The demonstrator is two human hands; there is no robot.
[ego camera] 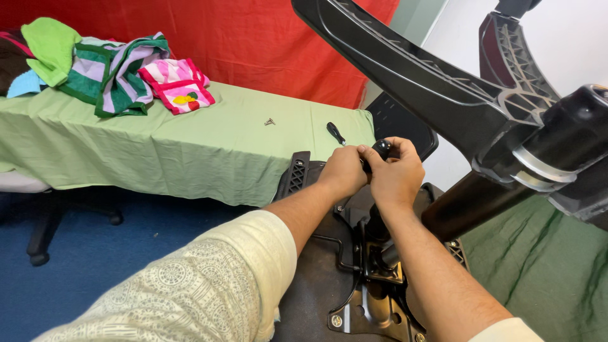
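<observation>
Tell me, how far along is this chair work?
Done: the chair base and gas column sit on the upturned seat's metal plate. In hand: left hand and right hand grip a black knob. Left: a small screw and black tool lie unused.

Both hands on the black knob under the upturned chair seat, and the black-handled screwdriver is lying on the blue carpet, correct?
Not quite. Both hands, left hand and right hand, do grip the black knob, but the head view shows the black-handled screwdriver lying on the green cloth-covered table, not the blue carpet.
</observation>
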